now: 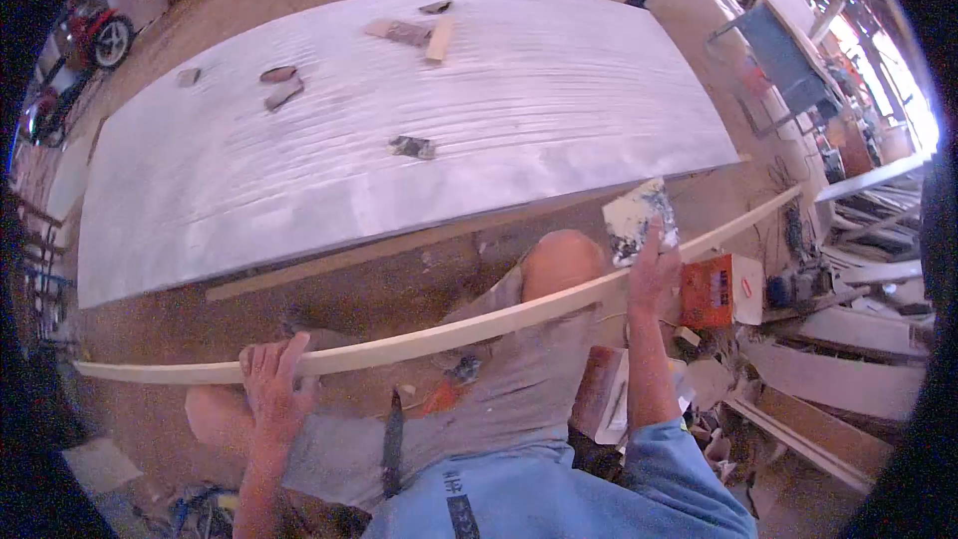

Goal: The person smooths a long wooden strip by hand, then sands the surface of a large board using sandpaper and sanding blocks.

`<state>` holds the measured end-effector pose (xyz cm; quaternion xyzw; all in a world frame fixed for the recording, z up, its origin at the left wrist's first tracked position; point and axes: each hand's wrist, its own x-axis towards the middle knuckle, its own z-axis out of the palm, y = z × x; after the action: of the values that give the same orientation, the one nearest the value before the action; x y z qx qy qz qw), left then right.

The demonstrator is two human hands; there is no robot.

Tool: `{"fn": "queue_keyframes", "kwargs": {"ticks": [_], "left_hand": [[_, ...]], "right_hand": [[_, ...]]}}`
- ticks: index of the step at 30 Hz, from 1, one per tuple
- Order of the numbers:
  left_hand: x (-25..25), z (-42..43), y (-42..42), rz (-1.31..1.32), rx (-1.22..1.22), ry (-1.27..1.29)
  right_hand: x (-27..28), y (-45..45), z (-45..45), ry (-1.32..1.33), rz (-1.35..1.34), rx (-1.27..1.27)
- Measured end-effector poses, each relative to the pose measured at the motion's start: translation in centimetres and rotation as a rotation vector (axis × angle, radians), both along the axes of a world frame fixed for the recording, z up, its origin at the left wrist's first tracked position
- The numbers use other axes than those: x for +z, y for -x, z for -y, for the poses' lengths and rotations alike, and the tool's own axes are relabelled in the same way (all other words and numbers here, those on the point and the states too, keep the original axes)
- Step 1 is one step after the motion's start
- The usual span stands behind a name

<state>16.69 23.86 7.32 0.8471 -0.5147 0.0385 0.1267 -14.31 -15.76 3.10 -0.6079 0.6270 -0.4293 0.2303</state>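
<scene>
A long, thin wooden strip (439,341) lies across my lap, running from lower left to upper right. Near its left end, my left hand (271,371) is wrapped round it, the thumb along the top. Farther right, my right hand (654,265) grips a pale flat piece with dark smears (639,220), held up above the strip. That hand's wrist is beside the strip; I cannot tell whether they touch. Beyond my knees lies a large white ribbed panel (559,70) with several small scraps on it.
An orange and white box (707,291) stands right of my right arm. Offcuts and boards (838,359) are piled at the right. A grey chair (783,65) is beyond the panel's right edge. Near my lap is an orange-handled tool (446,397). A red motorcycle (95,40) stands far left.
</scene>
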Motion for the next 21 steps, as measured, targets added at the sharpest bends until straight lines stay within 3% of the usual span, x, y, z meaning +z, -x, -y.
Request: {"fn": "queue_keyframes", "kwargs": {"ticks": [4, 8, 10, 11, 13, 19, 21], "left_hand": [[-2.3, 0.3, -0.4, 0.008, -0.117, 0.06], [1.3, 4.4, -2.7, 0.042, -0.179, 0.052], [1.1, 5.8, -2.8, 0.048, -0.214, 0.078], [0.4, 6.7, -3.0, 0.025, -0.233, 0.08], [-1.1, 8.5, -3.3, 0.001, -0.269, 0.095], [-8.9, 8.9, -4.7, 0.046, -0.218, -0.023], [-11.8, 8.0, -5.5, -0.125, -0.166, -0.04]], "right_hand": [[-1.4, 0.9, 2.8, 0.28, 0.098, 0.134], [3.2, -3.1, 4.0, 0.157, 0.163, 0.153], [3.9, -4.3, 4.2, 0.102, 0.355, 0.134], [4.0, -4.8, 4.0, 0.111, 0.354, 0.133], [3.9, -5.0, 3.2, 0.029, 0.064, -0.042], [0.6, -1.7, 2.2, 0.09, 0.101, 0.177], [0.4, -1.2, 1.7, 0.139, -0.014, 0.086]]}}
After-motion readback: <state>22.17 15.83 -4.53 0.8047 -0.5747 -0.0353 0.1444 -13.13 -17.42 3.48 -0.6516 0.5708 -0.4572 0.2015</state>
